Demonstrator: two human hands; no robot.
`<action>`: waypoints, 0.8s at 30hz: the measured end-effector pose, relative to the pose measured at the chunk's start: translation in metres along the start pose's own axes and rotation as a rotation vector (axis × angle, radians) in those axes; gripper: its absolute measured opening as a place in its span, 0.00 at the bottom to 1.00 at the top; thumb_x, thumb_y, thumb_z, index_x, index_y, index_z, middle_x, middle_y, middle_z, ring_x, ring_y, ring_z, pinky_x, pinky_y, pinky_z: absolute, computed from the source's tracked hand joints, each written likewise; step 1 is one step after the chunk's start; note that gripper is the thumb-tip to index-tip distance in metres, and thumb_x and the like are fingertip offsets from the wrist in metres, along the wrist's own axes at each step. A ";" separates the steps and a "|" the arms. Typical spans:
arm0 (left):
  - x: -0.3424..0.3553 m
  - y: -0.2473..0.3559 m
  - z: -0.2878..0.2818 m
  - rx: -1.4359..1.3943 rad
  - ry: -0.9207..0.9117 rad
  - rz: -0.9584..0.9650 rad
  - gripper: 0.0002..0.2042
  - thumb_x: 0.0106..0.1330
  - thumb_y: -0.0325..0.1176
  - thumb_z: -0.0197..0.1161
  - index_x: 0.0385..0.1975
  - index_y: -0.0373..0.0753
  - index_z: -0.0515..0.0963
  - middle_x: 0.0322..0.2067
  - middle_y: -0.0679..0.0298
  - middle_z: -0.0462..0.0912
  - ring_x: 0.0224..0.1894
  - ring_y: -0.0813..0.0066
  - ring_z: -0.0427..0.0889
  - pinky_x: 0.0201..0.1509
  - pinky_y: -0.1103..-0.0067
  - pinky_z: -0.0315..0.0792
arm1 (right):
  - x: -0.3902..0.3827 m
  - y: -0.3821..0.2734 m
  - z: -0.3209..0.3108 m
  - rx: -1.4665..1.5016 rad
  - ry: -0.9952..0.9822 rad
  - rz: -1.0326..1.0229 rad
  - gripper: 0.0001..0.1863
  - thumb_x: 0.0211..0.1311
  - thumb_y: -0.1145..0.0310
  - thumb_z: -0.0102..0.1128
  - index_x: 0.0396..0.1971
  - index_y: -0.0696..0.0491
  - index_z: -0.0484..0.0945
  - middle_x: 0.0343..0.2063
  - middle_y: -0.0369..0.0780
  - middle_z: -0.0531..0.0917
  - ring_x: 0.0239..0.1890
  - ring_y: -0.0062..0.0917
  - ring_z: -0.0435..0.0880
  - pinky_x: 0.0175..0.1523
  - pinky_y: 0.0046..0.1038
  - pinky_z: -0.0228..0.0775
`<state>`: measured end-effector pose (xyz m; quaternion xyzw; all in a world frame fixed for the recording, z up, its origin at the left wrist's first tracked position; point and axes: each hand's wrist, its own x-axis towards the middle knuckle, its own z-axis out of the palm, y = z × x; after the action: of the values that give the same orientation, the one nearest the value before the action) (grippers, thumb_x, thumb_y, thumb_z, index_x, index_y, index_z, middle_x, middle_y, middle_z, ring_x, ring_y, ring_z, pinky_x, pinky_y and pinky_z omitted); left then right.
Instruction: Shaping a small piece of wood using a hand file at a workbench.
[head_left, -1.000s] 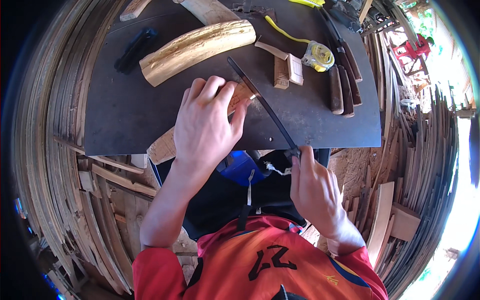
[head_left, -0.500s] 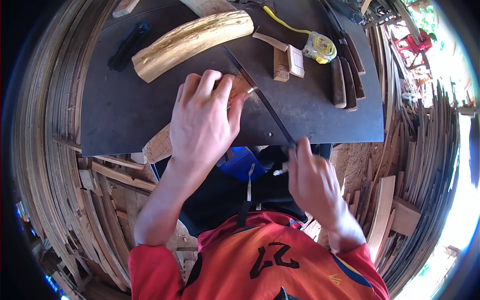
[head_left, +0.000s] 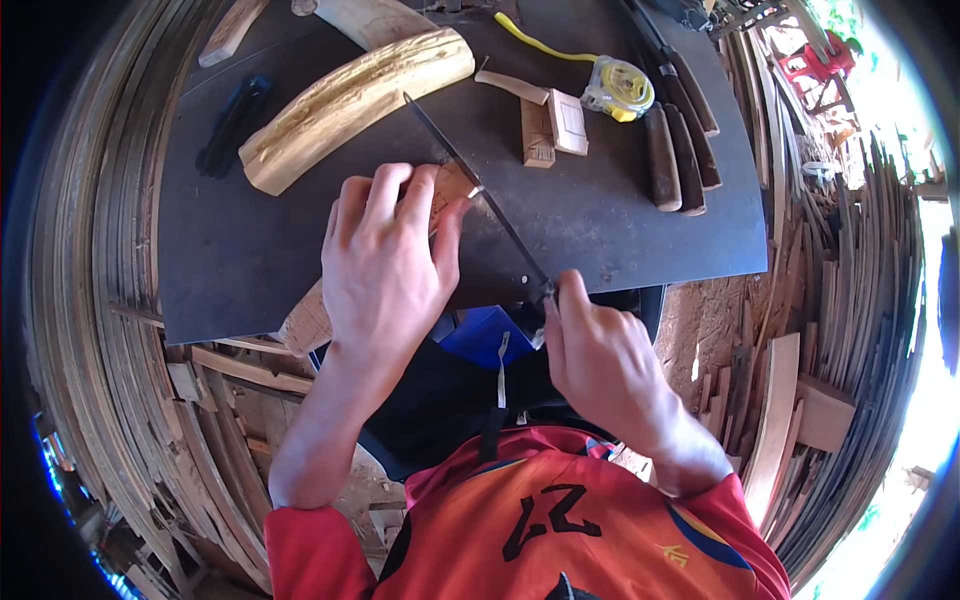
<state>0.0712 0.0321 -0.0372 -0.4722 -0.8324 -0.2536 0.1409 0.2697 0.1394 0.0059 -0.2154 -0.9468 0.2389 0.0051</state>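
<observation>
Left forearm (head_left: 325,425): slants up and rightward from the lower left of the frame, bare.
Left wrist (head_left: 358,347): runs nearly straight into the hand.
Left hand (head_left: 388,255): lies back upward, left of centre, gripping with arched fingers and opposed thumb.
Right forearm (head_left: 690,445): leans up and leftward from the lower right, bare.
Right hand (head_left: 608,350): sits right of centre, clenched, with thumb along its left side.

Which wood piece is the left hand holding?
The slanting piece under the left hand, its near end overhanging the table. The pale curved log and the small blocks lie farther out, with no hand on them.
</observation>
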 end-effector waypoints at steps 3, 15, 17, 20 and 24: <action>0.000 0.002 0.001 0.003 -0.021 -0.025 0.16 0.69 0.39 0.74 0.48 0.34 0.86 0.43 0.60 0.81 0.46 0.59 0.82 0.53 0.65 0.77 | -0.009 0.011 0.007 0.009 0.017 0.010 0.11 0.76 0.70 0.60 0.43 0.59 0.68 0.18 0.49 0.81 0.19 0.49 0.84 0.23 0.49 0.75; 0.006 -0.005 -0.005 -0.020 -0.073 0.021 0.15 0.69 0.37 0.73 0.50 0.36 0.87 0.45 0.62 0.83 0.47 0.58 0.82 0.56 0.63 0.74 | -0.006 0.012 -0.001 -0.018 0.029 -0.002 0.11 0.78 0.68 0.59 0.42 0.60 0.69 0.15 0.48 0.80 0.19 0.48 0.84 0.24 0.47 0.76; 0.004 -0.005 -0.004 0.001 -0.050 0.022 0.15 0.69 0.40 0.73 0.48 0.36 0.87 0.44 0.61 0.84 0.46 0.59 0.82 0.54 0.63 0.74 | -0.013 0.015 0.002 0.004 0.010 0.017 0.11 0.78 0.68 0.59 0.43 0.60 0.69 0.15 0.48 0.80 0.19 0.48 0.85 0.24 0.48 0.76; 0.006 -0.005 -0.001 -0.022 -0.061 0.021 0.15 0.70 0.40 0.73 0.48 0.36 0.87 0.44 0.61 0.84 0.46 0.59 0.82 0.55 0.63 0.74 | -0.050 0.014 -0.009 0.043 -0.087 0.139 0.11 0.77 0.70 0.60 0.45 0.60 0.68 0.14 0.47 0.79 0.19 0.49 0.84 0.25 0.50 0.76; 0.007 -0.006 -0.003 -0.042 -0.052 0.054 0.15 0.70 0.40 0.73 0.48 0.36 0.87 0.44 0.61 0.83 0.46 0.60 0.82 0.55 0.63 0.73 | -0.032 0.009 -0.010 0.002 0.048 0.043 0.11 0.78 0.70 0.59 0.45 0.61 0.69 0.12 0.47 0.78 0.17 0.49 0.83 0.24 0.49 0.75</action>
<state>0.0625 0.0332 -0.0333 -0.5039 -0.8171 -0.2547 0.1163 0.3034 0.1378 0.0134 -0.2414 -0.9413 0.2348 0.0229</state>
